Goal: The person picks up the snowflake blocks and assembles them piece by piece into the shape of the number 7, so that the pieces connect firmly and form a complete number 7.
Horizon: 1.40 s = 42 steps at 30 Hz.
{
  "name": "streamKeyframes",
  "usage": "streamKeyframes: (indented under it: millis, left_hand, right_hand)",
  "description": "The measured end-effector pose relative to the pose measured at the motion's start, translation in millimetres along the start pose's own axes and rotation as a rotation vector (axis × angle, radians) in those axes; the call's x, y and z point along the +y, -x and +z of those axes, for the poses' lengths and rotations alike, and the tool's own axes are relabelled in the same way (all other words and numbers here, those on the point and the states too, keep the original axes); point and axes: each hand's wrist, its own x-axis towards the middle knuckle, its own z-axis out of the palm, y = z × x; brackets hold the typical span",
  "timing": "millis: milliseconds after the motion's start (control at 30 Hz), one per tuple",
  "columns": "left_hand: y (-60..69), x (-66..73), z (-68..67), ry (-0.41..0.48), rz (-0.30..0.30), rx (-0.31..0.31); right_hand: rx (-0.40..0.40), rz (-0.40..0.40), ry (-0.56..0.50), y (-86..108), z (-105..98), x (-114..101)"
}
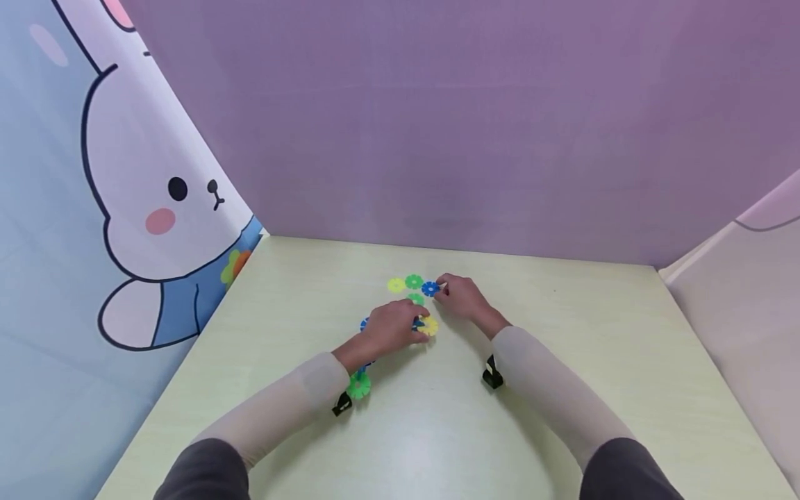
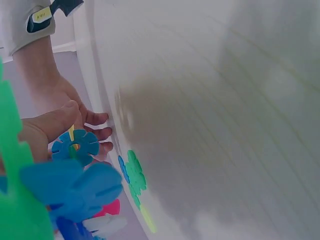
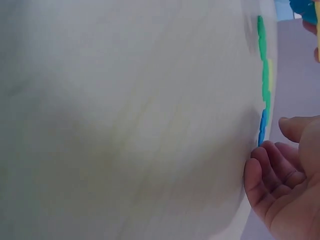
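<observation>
My left hand [image 1: 392,325] grips a chain of joined plastic snowflake discs, pinching it near a yellow disc [image 1: 429,326]. A blue disc [image 2: 76,147] shows by the left thumb in the left wrist view. The chain hangs down past the left wrist to a green disc [image 1: 359,385]; its middle is partly hidden by the hand. My right hand [image 1: 462,297] is at a loose blue disc [image 1: 430,288] lying on the table. In the right wrist view, its fingertips [image 3: 254,167] meet the table beside that disc, the thumb held apart from them.
Near the blue disc lie a yellow-green disc [image 1: 396,285], a green disc [image 1: 414,281] and another green disc [image 1: 415,298] on the pale table [image 1: 562,333]. A purple backdrop [image 1: 437,139] rises behind, and a rabbit-print cloth [image 1: 156,208] borders the left.
</observation>
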Motion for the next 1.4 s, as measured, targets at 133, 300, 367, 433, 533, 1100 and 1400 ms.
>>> streamKeyframes:
  millis: [133, 300, 367, 433, 533, 1100, 1400]
  left_hand:
    - [-0.2, -0.1, 1.7, -0.001, 0.013, 0.012]
    - [0.8, 0.2, 0.5, 0.006, 0.023, 0.023]
    - [0.9, 0.4, 0.2, 0.009, 0.022, 0.023]
    - [1.0, 0.7, -0.3, 0.014, 0.02, 0.02]
    - [0.8, 0.4, 0.1, 0.016, 0.018, 0.019]
    - [1.8, -0.7, -2.4, 0.013, 0.008, 0.002]
    - [1.7, -0.4, -2.8, 0.013, -0.006, -0.016]
  right_hand:
    - [-0.009, 0.019, 0.051, -6.3, 1.6, -0.4]
    - [-0.014, 0.027, 0.096, -11.5, 2.8, -1.1]
    - [-0.023, 0.03, 0.115, -13.0, 3.2, -2.0]
    - [-0.035, 0.027, 0.146, -14.5, 4.5, -2.7]
    - [-0.046, 0.024, 0.184, -16.8, 7.2, -3.3]
    - [-0.022, 0.069, 0.037, -12.5, 5.5, 2.0]
    - [-0.018, -0.042, 0.006, -1.1, 1.0, 6.0]
